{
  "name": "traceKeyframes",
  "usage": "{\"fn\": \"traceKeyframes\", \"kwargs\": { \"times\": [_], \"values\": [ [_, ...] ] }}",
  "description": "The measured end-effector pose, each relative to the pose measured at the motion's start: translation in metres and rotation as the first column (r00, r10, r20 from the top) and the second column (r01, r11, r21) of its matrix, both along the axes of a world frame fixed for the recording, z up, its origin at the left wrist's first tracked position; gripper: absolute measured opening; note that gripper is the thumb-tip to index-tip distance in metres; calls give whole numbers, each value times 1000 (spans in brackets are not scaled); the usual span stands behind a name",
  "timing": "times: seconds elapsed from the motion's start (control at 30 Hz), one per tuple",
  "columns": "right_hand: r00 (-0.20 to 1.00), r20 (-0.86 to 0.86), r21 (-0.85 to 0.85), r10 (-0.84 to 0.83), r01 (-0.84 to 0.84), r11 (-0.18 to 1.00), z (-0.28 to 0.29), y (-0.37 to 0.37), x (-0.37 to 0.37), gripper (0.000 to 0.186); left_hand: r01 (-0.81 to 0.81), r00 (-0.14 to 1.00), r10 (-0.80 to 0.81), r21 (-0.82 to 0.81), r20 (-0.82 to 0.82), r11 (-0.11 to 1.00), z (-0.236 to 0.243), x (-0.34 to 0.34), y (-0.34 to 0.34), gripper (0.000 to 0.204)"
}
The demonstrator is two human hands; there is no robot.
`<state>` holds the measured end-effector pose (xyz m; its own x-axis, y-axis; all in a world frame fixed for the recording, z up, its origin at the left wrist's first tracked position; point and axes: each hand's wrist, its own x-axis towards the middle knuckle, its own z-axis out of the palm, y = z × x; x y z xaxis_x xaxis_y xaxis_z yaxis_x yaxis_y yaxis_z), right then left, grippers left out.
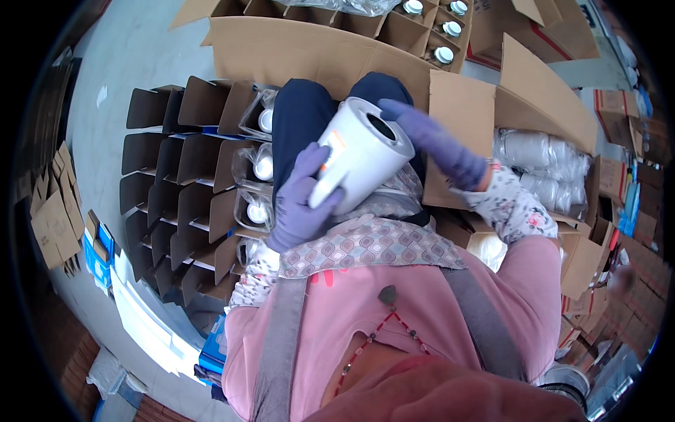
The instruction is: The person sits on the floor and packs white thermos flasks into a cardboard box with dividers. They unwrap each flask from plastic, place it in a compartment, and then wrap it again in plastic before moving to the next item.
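Over my lap I hold a white cylinder (369,165), tilted, with a dark oval opening at its upper end and a small orange-and-white label on its side. My left hand (304,200), in a purple glove, grips it from the left near its lower end. My right hand (446,144), also gloved in purple and slightly blurred, is beside the cylinder's upper rim with its fingers stretched out. The fingertips are at the rim; whether they press on it I cannot tell.
On the left stands a cardboard divider grid (169,186), with plastic-wrapped white-capped items (264,165) along its right side. Ahead, a divided carton (316,49) holds several white-capped bottles (443,55). An open box (538,105) on the right contains plastic-wrapped clear containers (541,158).
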<state>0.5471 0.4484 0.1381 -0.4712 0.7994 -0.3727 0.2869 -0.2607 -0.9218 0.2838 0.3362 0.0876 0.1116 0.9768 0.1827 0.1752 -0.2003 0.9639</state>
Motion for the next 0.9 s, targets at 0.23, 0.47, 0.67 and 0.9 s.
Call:
{"fn": "traceKeyframes", "kwargs": {
  "times": [0.23,0.47,0.67,0.9],
  "values": [
    [837,454,704,306,-547,453,30,22,-3,31,206,923,-146,-138,355,969,-17,-36,13,13],
    [706,640,454,304,-666,592,22,19,-11,30,210,947,-172,-119,270,970,-19,-28,11,21],
    [730,585,492,354,-666,561,6,36,-9,30,232,916,-120,-260,383,937,-21,-27,27,14],
    [610,618,188,496,-727,660,-7,93,-27,31,19,999,-9,-213,49,977,-20,-22,46,18]
  ]
}}
